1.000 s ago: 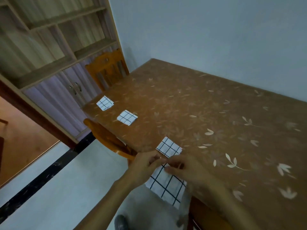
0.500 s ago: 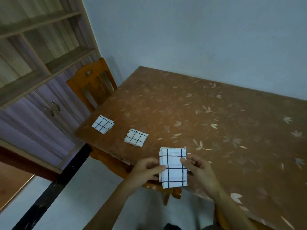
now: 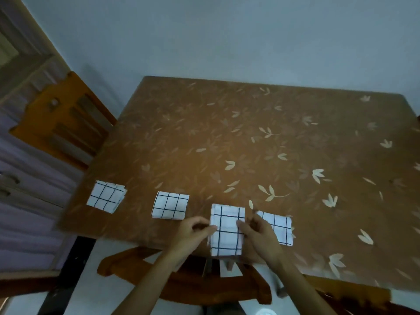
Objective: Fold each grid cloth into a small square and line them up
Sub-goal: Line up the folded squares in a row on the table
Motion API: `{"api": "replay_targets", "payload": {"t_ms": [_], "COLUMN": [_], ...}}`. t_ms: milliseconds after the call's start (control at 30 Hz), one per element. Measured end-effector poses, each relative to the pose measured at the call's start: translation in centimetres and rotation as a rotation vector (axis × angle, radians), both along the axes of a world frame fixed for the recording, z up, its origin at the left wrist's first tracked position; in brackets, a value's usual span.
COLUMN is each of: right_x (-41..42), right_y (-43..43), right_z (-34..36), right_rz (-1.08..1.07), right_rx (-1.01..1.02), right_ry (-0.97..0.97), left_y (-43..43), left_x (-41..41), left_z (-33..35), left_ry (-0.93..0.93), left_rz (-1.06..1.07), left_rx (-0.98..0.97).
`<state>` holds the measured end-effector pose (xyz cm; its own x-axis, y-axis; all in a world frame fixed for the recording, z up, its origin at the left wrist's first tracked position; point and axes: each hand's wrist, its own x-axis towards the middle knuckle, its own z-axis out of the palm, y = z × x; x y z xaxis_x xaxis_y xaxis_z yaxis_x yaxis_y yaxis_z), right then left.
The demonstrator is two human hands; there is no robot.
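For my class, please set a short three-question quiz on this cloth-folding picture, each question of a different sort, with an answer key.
1. True or false: the left hand and the right hand both hold the cloth being folded.
2. How many grid cloths show on the table in all, counting the held one?
A. two  B. three  C. four
3. Fill in: the partly hidden cloth lies to the ____ of the held one.

Key
1. True.
2. C: the far-left cloth, the second cloth, the held one and the partly hidden one.
3. Right.
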<state>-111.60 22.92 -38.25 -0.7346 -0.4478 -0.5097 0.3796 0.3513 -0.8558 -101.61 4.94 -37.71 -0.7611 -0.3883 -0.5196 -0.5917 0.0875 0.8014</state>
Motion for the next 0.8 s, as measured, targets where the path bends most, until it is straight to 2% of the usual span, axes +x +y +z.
{"api": "replay_targets", "payload": {"t_ms": [133,200,400,467,600,700,800], "right_x": [-3.2,-4.8,-7.6,-7.6,-7.0,-5.0,-1.8], "right_y": [-3.0,-4.5,-8.1,-8.8,-8.9,-7.8,-6.7], "right_z": [-2.1,-3.5,-8.3,-9.2,-11.1,-12.2,-13.0], "right_rz": [0.042,0.120,0.462,0.536,0.511,0.403,0.418], "right_rx": [0.119,0.169,0.419,0.504,0.551,0.578,0.598], "right_ry": [0.208,0.267,0.416,0.493,0.883,0.934,0.949], "left_y": [-1.5,-2.3,-5.0,-5.4,-5.3,-4.9,-4.7], "left_x": [-2.0,-2.9,-4.0,-4.3,-5.0,-5.3,-5.5], "left_z": [-1.5,-2.4,-5.3,-5.9,-7.1,-8.5,-10.3], "left_ry": [-0.165,-0.253,-0.417,-0.373,-0.123,0.033,0.126], "left_rz": [-0.245,-0.282,-0.419,-0.442,-0.442,-0.545,-0.699], "left_rx": [0.084,0.075,-0.201,-0.321,-0.579,-0.728,-0.795]}}
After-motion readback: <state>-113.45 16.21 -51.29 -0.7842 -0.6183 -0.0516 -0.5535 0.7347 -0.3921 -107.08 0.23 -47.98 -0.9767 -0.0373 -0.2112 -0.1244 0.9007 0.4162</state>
